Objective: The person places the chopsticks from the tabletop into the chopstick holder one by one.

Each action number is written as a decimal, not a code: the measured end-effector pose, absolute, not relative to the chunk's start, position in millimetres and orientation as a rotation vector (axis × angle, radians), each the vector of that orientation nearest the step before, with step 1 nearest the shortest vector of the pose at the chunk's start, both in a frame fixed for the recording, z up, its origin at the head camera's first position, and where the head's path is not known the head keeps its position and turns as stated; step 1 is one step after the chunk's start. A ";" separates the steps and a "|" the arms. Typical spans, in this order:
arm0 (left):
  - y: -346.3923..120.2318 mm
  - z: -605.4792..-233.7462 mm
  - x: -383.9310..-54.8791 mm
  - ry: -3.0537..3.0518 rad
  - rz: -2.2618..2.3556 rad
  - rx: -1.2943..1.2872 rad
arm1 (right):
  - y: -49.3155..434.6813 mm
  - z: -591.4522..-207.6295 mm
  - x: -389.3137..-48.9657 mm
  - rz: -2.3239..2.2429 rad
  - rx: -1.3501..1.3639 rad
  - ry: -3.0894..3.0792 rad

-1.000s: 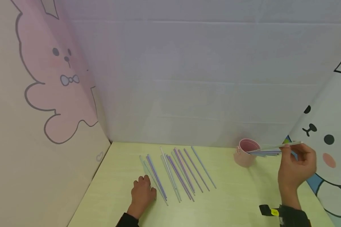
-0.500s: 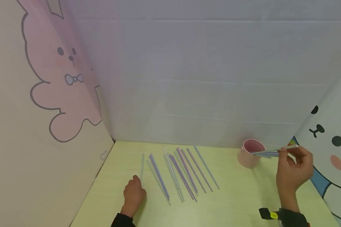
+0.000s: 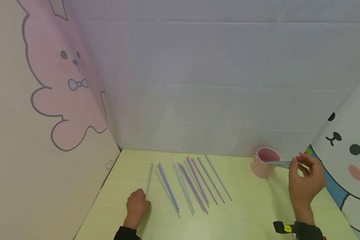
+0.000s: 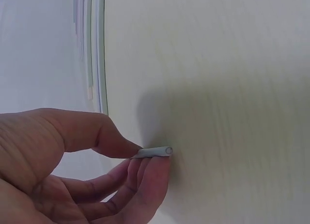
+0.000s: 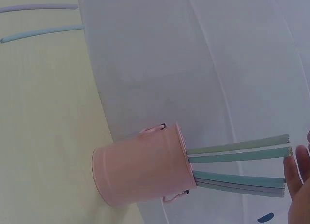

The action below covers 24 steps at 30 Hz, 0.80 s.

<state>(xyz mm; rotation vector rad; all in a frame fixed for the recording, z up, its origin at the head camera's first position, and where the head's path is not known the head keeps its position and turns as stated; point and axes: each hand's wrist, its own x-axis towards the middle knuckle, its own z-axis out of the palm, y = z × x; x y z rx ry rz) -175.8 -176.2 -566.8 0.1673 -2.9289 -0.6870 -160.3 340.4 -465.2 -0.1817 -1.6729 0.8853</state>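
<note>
My left hand point(image 3: 137, 204) pinches a pale blue-green straw point(image 3: 149, 176) between thumb and fingers, close over the table; its hollow end shows in the left wrist view. Several pastel straws point(image 3: 195, 185), purple, blue, green and white, lie side by side to its right. My right hand point(image 3: 306, 183) is at the upper ends of several straws point(image 5: 237, 155) leaning out of a pink bucket point(image 3: 261, 170). In the right wrist view a fingertip point(image 5: 290, 168) touches the end of a teal straw, with the fingers loosely spread. The straws' lower ends are hidden inside the bucket.
The pale yellow table point(image 3: 228, 220) meets a white backdrop point(image 3: 183, 83) behind the straws and bucket. A side panel with a pink rabbit point(image 3: 63, 106) rises at left, and one with a white animal drawing point(image 3: 355, 150) stands at right.
My left hand has drawn one straw leftward, away from the others, and turned it. My right hand has moved slightly left and lower; the pale straw it held has gone down into the bucket.
</note>
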 end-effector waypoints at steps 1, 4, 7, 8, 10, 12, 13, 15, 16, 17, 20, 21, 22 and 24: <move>-176.4 -566.7 -175.5 -2.930 -0.700 0.171 | 338.5 -463.7 -159.0 0.875 -0.188 -1.676; -177.5 -568.2 -175.6 -2.917 -0.728 0.158 | 330.1 -455.9 -154.6 0.870 -0.198 -1.660; -178.1 -569.5 -175.1 -2.897 -0.753 0.130 | 319.8 -447.1 -151.8 0.902 -0.172 -1.618; -178.1 -569.8 -174.9 -2.891 -0.758 0.118 | 316.6 -445.1 -151.7 0.929 -0.149 -1.598; -177.1 -570.1 -174.5 -2.885 -0.766 0.097 | 310.6 -443.2 -151.9 0.965 -0.108 -1.579; -174.9 -570.0 -174.4 -2.882 -0.783 0.085 | 305.5 -445.5 -152.4 0.978 -0.062 -1.587; -173.4 -569.7 -174.3 -2.880 -0.787 0.077 | 303.0 -448.7 -152.8 0.990 -0.048 -1.591; -170.1 -569.0 -173.8 -2.870 -0.806 0.058 | 296.7 -458.2 -154.0 0.998 -0.036 -1.620; -168.4 -568.5 -173.6 -2.859 -0.812 0.041 | 292.6 -464.2 -154.9 1.013 -0.029 -1.635; -166.8 -568.0 -173.4 -2.849 -0.816 0.026 | 288.0 -470.9 -155.8 1.031 -0.022 -1.654; -161.5 -566.3 -172.6 -2.826 -0.826 -0.017 | 269.7 -491.2 -157.8 1.096 0.010 -1.709; -159.7 -565.9 -172.6 -2.818 -0.827 -0.026 | 262.8 -497.4 -158.0 1.124 0.025 -1.725; -157.8 -565.3 -172.4 -2.817 -0.833 -0.035 | 255.7 -503.1 -157.8 1.150 0.043 -1.738; -153.7 -564.8 -172.5 -2.818 -0.854 -0.053 | 242.4 -513.0 -156.6 1.191 0.072 -1.766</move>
